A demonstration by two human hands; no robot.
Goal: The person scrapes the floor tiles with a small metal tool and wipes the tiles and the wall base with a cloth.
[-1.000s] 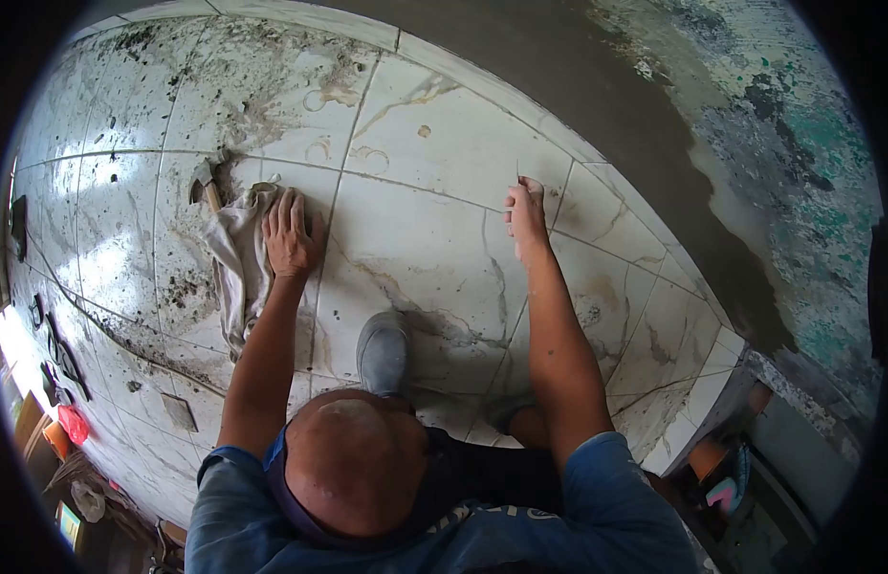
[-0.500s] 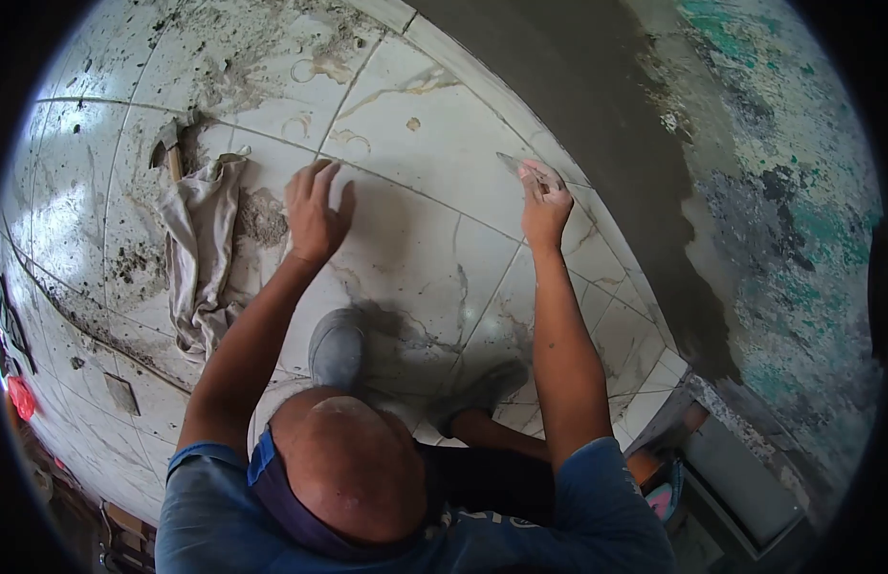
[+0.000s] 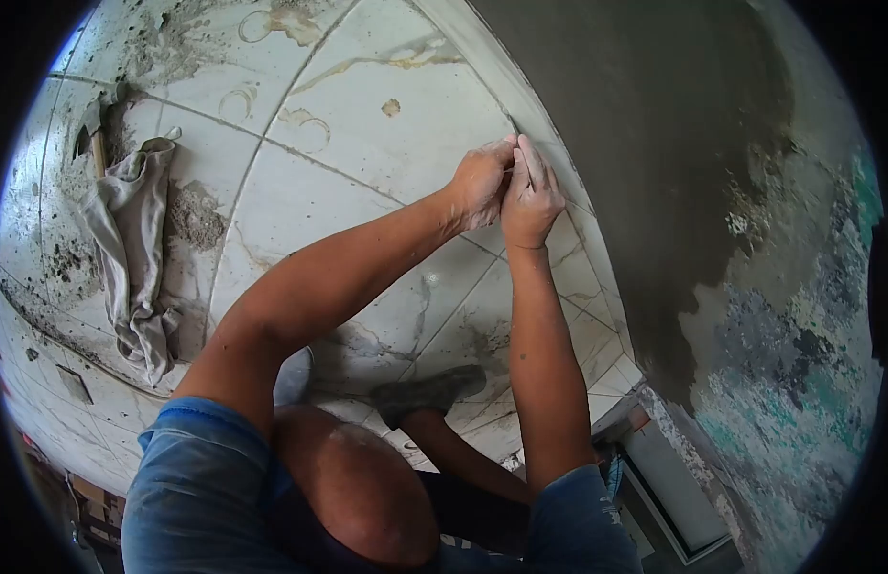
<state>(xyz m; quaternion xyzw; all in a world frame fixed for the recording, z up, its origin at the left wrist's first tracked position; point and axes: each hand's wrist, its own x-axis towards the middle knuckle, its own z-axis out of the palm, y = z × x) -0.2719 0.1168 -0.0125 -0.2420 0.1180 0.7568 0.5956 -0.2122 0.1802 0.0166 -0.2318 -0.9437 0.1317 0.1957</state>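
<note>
My right hand (image 3: 533, 201) is closed round a small pointed metal tool (image 3: 513, 124), whose tip shows just past the fingers near the tile edge along the wall. Dusty and pale at the fingertips, my left hand (image 3: 482, 182) touches the right one, its fingers closed by the tool; whether it grips the tool too is hidden. Both hands are above the marbled floor tiles (image 3: 367, 105), beside the base of the wall with fresh grey mortar (image 3: 635, 153).
A crumpled cloth (image 3: 138, 239) lies at the left, next to a hammer-like tool (image 3: 96, 134) with a wooden handle. Mortar crumbs (image 3: 197, 215) dot the tiles. Below are my knee and a grey shoe (image 3: 429, 390). A grey frame (image 3: 668, 497) stands at lower right.
My left hand has moved right, from above the open tiles to my right hand, and its fingers have closed. The view has shifted, with the cloth now farther left.
</note>
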